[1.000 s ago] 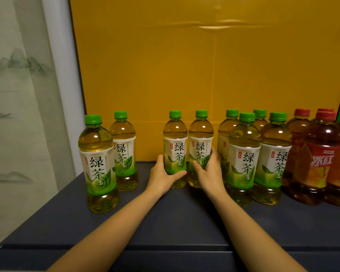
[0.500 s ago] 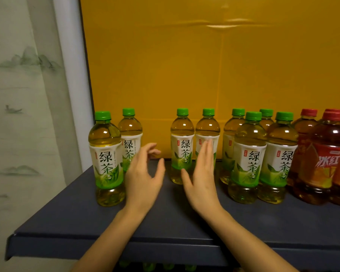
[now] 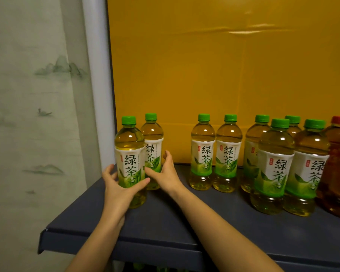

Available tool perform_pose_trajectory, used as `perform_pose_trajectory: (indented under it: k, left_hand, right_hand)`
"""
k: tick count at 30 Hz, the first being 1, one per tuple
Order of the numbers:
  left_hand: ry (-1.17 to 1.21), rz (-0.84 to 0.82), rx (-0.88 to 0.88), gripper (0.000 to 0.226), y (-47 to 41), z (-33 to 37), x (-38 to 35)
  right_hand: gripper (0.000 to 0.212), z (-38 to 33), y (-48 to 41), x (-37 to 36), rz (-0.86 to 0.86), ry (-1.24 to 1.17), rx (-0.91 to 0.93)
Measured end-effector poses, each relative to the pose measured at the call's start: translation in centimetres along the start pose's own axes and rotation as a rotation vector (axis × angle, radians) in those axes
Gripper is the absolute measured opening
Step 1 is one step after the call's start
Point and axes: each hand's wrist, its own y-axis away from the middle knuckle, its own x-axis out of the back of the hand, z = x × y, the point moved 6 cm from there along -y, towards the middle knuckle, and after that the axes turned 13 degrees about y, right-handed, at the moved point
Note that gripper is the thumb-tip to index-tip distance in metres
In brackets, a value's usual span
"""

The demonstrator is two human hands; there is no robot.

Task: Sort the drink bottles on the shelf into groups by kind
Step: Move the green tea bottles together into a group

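Several green tea bottles with green caps stand on the dark grey shelf (image 3: pixel 165 222). My left hand (image 3: pixel 118 191) wraps round the front left green tea bottle (image 3: pixel 129 160), thumb across its label. My right hand (image 3: pixel 166 173) cups the rear left green tea bottle (image 3: pixel 152 142) just behind it, thumb in front and fingers on its right side. Two more green tea bottles (image 3: pixel 202 154) stand side by side in the middle. A cluster of green tea bottles (image 3: pixel 273 169) stands further right. A red-capped dark tea bottle (image 3: pixel 338 173) is cut off by the right edge.
A yellow board (image 3: pixel 224 75) backs the shelf. A white post (image 3: pixel 98 95) and a painted curtain (image 3: pixel 37 114) lie to the left. The shelf's left end (image 3: pixel 45 232) is close to the held bottles. Bare shelf shows between the left pair and the middle pair.
Both hands have left the middle pair of bottles and moved left. They now close round the two leftmost green tea bottles. The view has shifted left.
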Motion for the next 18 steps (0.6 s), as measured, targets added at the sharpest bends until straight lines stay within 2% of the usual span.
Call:
perform_pose_trajectory:
  k: [2, 6, 11, 18]
  left_hand:
    - [0.002, -0.042, 0.032, 0.087, -0.1, -0.7, -0.1]
    - [-0.095, -0.061, -0.003, 0.065, 0.0, -0.9, -0.1]
    - [-0.161, -0.079, -0.055, 0.062, 0.2, -0.3, -0.5]
    - [-0.203, -0.129, -0.041, 0.061, 0.4, -0.6, -0.7]
  right_hand:
    - [0.099, 0.2, -0.4, -0.7, 0.03, 0.023, -0.001]
    - [0.07, 0.0, 0.0, -0.4, 0.124, 0.129, 0.023]
    - [0.07, -0.4, 1.8, 1.5, 0.165, 0.165, 0.093]
    - [0.066, -0.6, 6.9, 9.5, 0.234, 0.219, 0.157]
